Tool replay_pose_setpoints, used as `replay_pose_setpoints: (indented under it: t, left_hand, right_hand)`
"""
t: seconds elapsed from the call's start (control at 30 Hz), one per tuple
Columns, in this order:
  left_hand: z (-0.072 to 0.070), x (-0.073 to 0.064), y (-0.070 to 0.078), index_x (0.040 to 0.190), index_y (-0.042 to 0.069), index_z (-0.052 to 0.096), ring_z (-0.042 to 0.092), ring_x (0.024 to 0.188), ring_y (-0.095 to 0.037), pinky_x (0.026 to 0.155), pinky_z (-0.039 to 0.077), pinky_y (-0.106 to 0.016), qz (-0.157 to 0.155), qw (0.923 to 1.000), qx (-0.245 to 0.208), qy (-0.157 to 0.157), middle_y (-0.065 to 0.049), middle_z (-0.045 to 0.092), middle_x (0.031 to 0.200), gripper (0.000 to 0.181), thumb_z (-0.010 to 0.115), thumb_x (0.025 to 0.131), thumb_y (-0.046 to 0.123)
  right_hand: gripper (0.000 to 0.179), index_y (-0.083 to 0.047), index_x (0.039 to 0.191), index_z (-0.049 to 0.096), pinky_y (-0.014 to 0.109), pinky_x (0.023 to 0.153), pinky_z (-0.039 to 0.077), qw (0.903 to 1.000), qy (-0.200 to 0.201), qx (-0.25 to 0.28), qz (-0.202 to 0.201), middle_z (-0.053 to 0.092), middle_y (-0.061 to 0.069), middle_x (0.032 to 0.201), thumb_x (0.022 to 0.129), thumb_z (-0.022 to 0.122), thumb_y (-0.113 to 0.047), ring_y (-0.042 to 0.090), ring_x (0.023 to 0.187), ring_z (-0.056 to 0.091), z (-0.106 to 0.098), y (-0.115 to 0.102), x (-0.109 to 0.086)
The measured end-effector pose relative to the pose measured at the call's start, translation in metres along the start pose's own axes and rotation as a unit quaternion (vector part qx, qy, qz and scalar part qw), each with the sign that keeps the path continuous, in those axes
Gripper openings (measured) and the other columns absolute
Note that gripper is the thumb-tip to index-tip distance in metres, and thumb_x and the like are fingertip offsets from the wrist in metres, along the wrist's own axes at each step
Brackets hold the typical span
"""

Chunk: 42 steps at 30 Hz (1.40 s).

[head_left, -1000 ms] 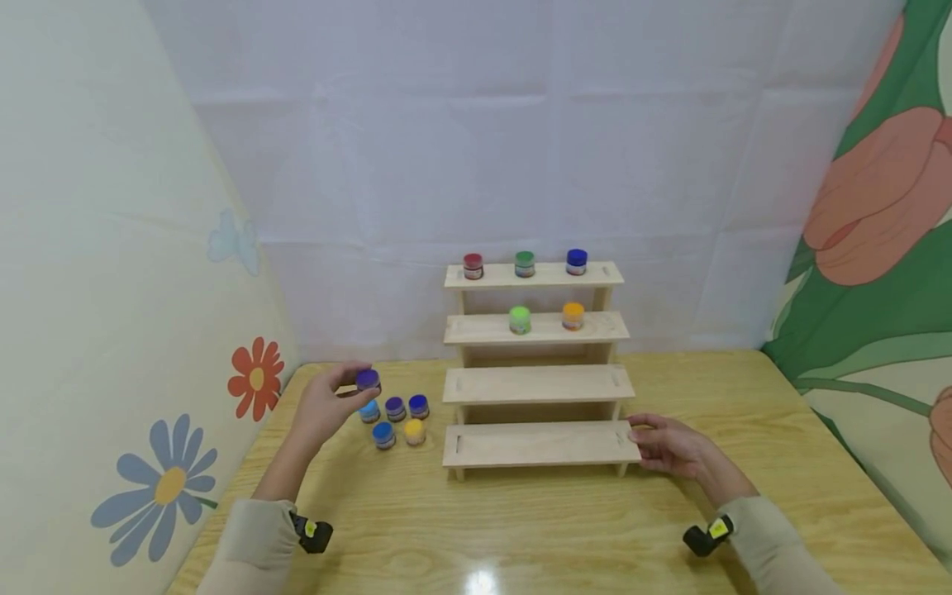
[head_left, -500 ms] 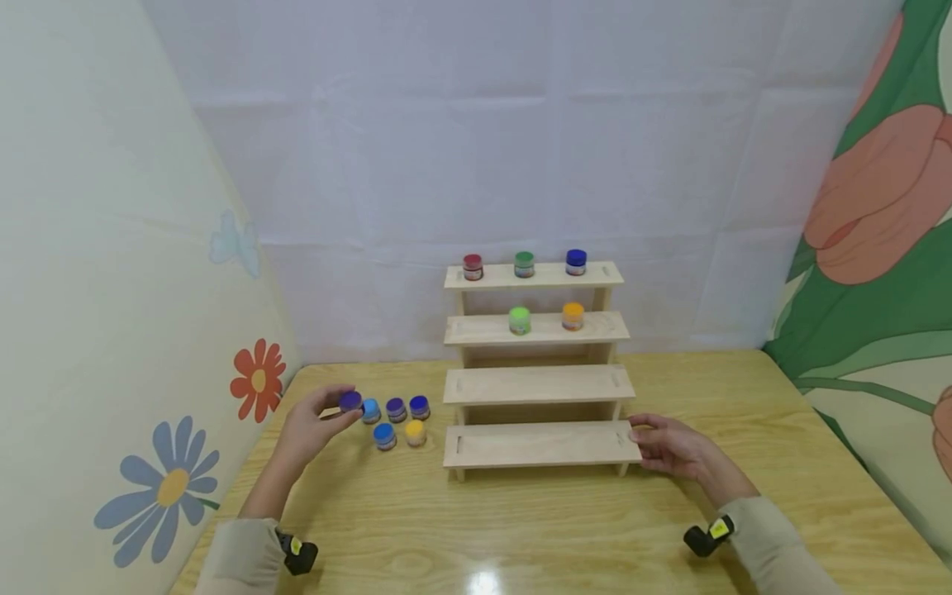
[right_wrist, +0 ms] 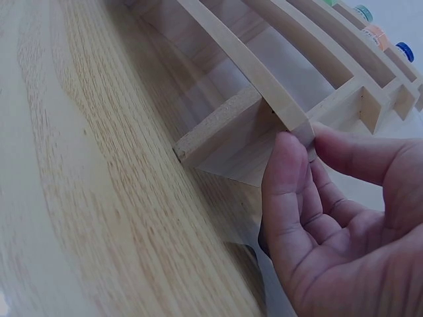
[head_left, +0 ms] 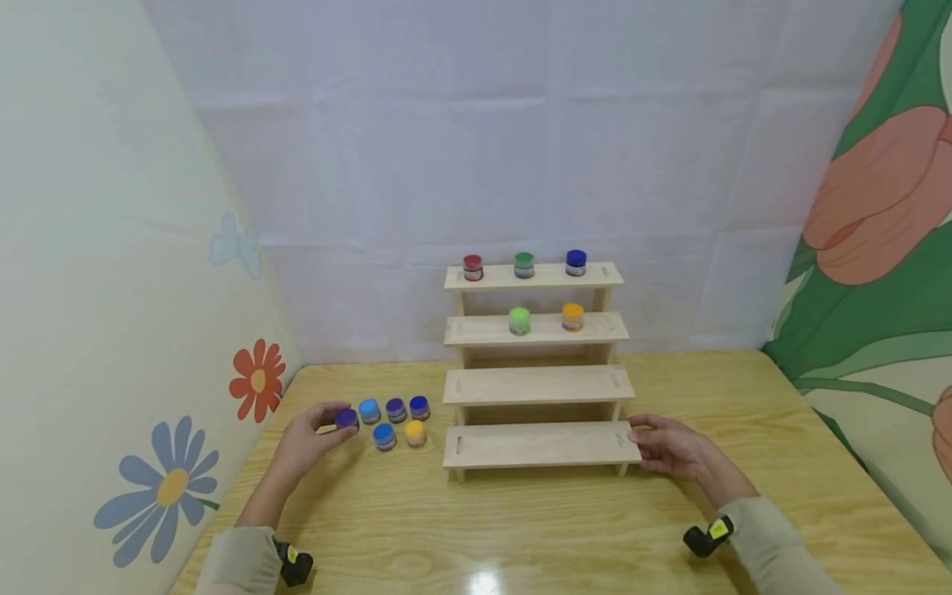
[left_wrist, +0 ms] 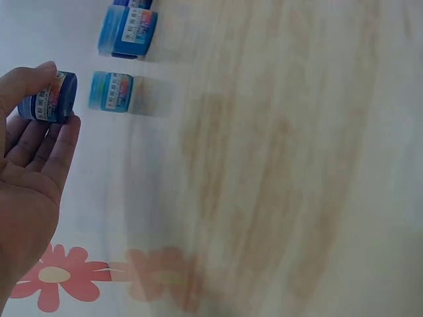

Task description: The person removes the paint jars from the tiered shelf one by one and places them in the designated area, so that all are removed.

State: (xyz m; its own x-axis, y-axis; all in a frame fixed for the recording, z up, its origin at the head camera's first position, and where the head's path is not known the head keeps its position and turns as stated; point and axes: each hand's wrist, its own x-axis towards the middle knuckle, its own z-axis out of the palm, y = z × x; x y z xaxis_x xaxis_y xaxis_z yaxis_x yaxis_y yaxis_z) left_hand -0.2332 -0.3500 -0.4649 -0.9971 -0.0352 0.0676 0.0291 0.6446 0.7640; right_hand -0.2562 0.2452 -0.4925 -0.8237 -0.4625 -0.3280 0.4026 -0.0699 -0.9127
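My left hand (head_left: 305, 438) pinches a small paint jar (head_left: 346, 419) with a dark purple lid, close over the table at the left end of a group of jars. In the left wrist view, thumb and fingers sit on either side of this jar (left_wrist: 49, 98). Beside it stand a light blue jar (head_left: 369, 411), a purple one (head_left: 396, 408), a dark blue one (head_left: 420, 406), a blue one (head_left: 384, 436) and a yellow one (head_left: 415, 432). My right hand (head_left: 673, 446) grips the right end of the lowest step of the wooden display rack (head_left: 539, 445) between thumb and fingers.
On the rack's top step stand a red jar (head_left: 472, 267), a green jar (head_left: 524, 264) and a dark blue-lidded jar (head_left: 576, 263). A light green jar (head_left: 520, 321) and an orange jar (head_left: 573, 316) are one step down. White cloth (head_left: 416, 165) hangs behind the wooden table (head_left: 565, 537).
My left hand has moved left and down with the purple-lidded jar, from above the light blue jar to its left. The right hand stays on the rack.
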Motion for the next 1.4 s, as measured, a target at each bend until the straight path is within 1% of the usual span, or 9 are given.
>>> replay_pose_setpoints:
  t: [0.1,0.23,0.33,0.5,0.67,0.83,1.17,1.3,1.4]
  left_hand:
    - [0.002,0.000,-0.003,0.140,0.000,0.054,0.055,0.125,-0.041,0.103,0.050,-0.055,-0.012,0.9999,-0.003,-0.008,-0.024,0.061,0.133,0.060,0.073,0.095,0.035]
    - [0.004,0.000,-0.008,0.140,0.000,0.054,0.054,0.126,-0.042,0.103,0.049,-0.055,-0.024,0.9996,-0.006,-0.014,-0.025,0.060,0.134,0.059,0.074,0.094,0.033]
    - [0.006,0.002,-0.010,0.139,0.001,0.054,0.054,0.126,-0.043,0.103,0.049,-0.056,-0.026,0.9995,-0.010,-0.018,-0.025,0.060,0.134,0.057,0.073,0.095,0.030]
    - [0.009,0.003,-0.013,0.138,0.001,0.054,0.053,0.126,-0.043,0.105,0.045,-0.057,-0.030,0.9990,-0.013,-0.031,-0.026,0.059,0.135,0.053,0.073,0.095,0.025]
    - [0.012,0.003,-0.014,0.137,0.000,0.055,0.053,0.126,-0.045,0.106,0.043,-0.060,-0.042,0.9983,-0.005,-0.041,-0.028,0.058,0.134,0.054,0.075,0.093,0.024]
    - [0.012,0.003,-0.015,0.136,0.000,0.056,0.054,0.124,-0.045,0.104,0.045,-0.058,-0.049,0.9978,0.010,-0.044,-0.028,0.059,0.133,0.053,0.075,0.093,0.023]
    - [0.013,0.002,-0.015,0.133,-0.002,0.057,0.054,0.123,-0.046,0.101,0.048,-0.058,-0.051,0.9971,0.012,-0.055,-0.030,0.058,0.132,0.049,0.075,0.093,0.019]
    - [0.011,0.004,-0.017,0.134,-0.002,0.056,0.054,0.123,-0.046,0.101,0.048,-0.057,-0.045,0.9970,0.015,-0.061,-0.028,0.058,0.133,0.050,0.076,0.093,0.019]
    - [0.008,0.006,-0.013,0.136,-0.001,0.055,0.053,0.124,-0.044,0.102,0.048,-0.057,-0.038,0.9970,0.013,-0.066,-0.026,0.058,0.134,0.051,0.074,0.094,0.021]
  right_hand:
    - [0.029,-0.009,0.130,0.050,0.022,0.069,0.059,1.0000,-0.003,-0.001,-0.002,0.073,-0.001,0.091,0.102,0.056,-0.008,0.008,0.078,0.069,0.000,0.000,0.000]
    - [0.025,-0.012,0.127,0.052,0.022,0.069,0.059,1.0000,-0.008,0.004,-0.002,0.073,0.000,0.093,0.103,0.056,-0.008,0.009,0.079,0.070,0.000,0.000,0.000]
    - [0.022,-0.014,0.124,0.054,0.021,0.069,0.059,0.9999,-0.011,0.006,-0.002,0.073,0.000,0.093,0.103,0.055,-0.007,0.009,0.079,0.070,0.000,0.000,0.000]
    - [0.022,-0.015,0.124,0.054,0.021,0.069,0.059,0.9999,-0.012,0.004,-0.003,0.073,0.000,0.094,0.103,0.055,-0.008,0.009,0.080,0.070,0.000,0.000,0.000]
    - [0.021,-0.016,0.122,0.054,0.021,0.068,0.058,0.9999,-0.011,0.002,0.000,0.072,0.000,0.094,0.103,0.054,-0.008,0.009,0.080,0.069,0.000,0.000,-0.001]
    - [0.019,-0.017,0.120,0.056,0.021,0.068,0.058,1.0000,-0.005,0.003,0.002,0.072,0.001,0.094,0.103,0.055,-0.008,0.010,0.080,0.069,0.001,0.000,0.000]
    - [0.021,-0.015,0.122,0.054,0.021,0.068,0.058,1.0000,-0.001,0.000,0.006,0.072,0.001,0.094,0.102,0.055,-0.008,0.010,0.080,0.069,0.001,-0.001,0.001]
    - [0.020,-0.016,0.122,0.054,0.021,0.068,0.058,1.0000,-0.005,0.002,0.005,0.072,0.001,0.093,0.103,0.055,-0.008,0.010,0.080,0.069,0.000,-0.001,0.001]
    - [0.020,-0.016,0.121,0.054,0.021,0.068,0.058,1.0000,-0.004,0.003,0.005,0.072,0.000,0.093,0.102,0.056,-0.008,0.010,0.079,0.069,0.000,-0.001,0.001]
